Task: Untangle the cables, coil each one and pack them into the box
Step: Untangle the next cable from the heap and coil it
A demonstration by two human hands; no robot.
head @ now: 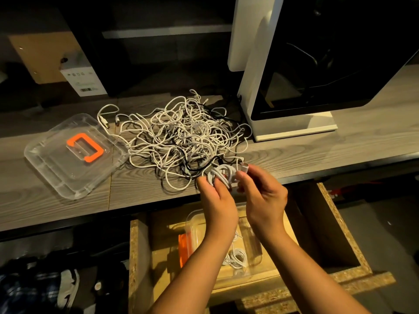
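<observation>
**One coil in hand, big tangle left**

L hand (217,196): fingers curled round small white coil (223,174) at the front edge of the desk (294,150). R hand (263,193) pinches the coil's plug end. Tangle (181,137), mostly white w/ some black, lies just behind on the desk. Clear box (191,223) sits in the open drawer (340,225) below, a few coils inside. Cable looks light, limp and springy, so loops prob. spring open if released. Best grip is across the whole bundle, not by the plug.

We see our two arms (195,266), bare from the wrists as far back as we can see. Our left hand (217,198) and our right hand (264,196) are bare too, fingers and all.
</observation>
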